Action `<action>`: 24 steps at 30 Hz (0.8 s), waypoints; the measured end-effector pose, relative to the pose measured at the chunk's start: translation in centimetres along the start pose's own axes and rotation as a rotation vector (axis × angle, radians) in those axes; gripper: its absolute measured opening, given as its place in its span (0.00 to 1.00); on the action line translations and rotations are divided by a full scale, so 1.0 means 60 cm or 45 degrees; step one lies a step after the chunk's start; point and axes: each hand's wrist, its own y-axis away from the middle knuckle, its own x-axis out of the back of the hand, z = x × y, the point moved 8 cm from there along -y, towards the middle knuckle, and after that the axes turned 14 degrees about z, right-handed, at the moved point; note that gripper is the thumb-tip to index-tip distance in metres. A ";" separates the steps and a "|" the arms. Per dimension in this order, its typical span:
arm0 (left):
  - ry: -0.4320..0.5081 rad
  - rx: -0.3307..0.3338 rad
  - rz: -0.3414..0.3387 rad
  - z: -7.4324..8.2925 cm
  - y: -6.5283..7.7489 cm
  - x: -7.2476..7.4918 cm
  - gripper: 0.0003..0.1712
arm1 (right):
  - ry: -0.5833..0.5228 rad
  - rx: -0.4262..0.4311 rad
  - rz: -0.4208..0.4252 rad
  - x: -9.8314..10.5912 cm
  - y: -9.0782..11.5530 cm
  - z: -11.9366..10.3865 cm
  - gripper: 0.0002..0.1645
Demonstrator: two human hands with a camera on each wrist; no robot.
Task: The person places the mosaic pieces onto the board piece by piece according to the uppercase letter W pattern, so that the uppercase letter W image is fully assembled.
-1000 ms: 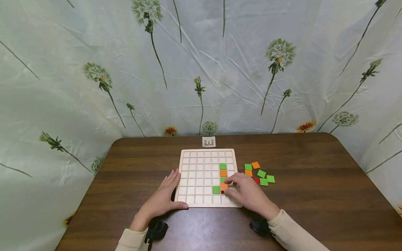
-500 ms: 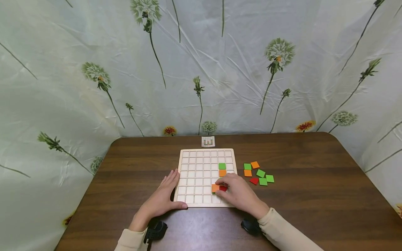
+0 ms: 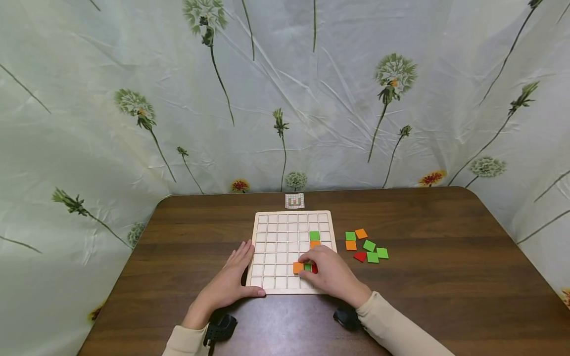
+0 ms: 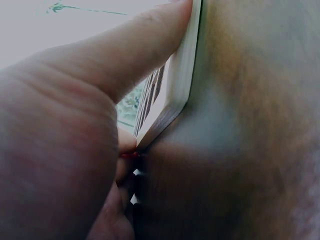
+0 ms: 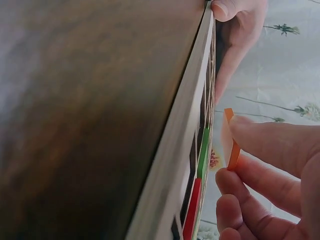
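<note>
My right hand [image 3: 333, 274] pinches an orange square tile [image 3: 298, 268] between thumb and fingertips, over the lower part of a pale wooden grid board [image 3: 275, 257]. In the right wrist view this orange tile [image 5: 233, 150] is tilted and raised off the board. Just right of it, a green tile [image 3: 308, 267] and a partly covered red tile [image 5: 192, 212] sit in the grid. Further up the board lie a green tile [image 3: 314, 236] and an orange tile [image 3: 315, 244], partly behind the hand. My left hand [image 3: 229, 277] rests at the board's left edge, fingers extended, thumb on the near rim.
Right of the board lie several loose tiles: green [image 3: 369, 245], orange [image 3: 351, 245] and a red one [image 3: 360, 256]. A small card [image 3: 295, 200] with a printed grid lies beyond the board. The brown table [image 3: 436, 257] ends at a flower-printed cloth [image 3: 338, 123].
The right hand has moved left across the board with the orange tile, uncovering the loose red tile. The left hand stays where it was.
</note>
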 end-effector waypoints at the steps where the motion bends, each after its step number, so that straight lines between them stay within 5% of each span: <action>1: 0.002 0.001 0.000 0.000 0.000 0.000 0.72 | 0.001 0.009 0.006 0.000 -0.001 -0.002 0.12; 24: 0.008 0.009 0.003 -0.002 0.000 -0.001 0.72 | 0.047 0.035 -0.075 -0.021 -0.015 -0.014 0.10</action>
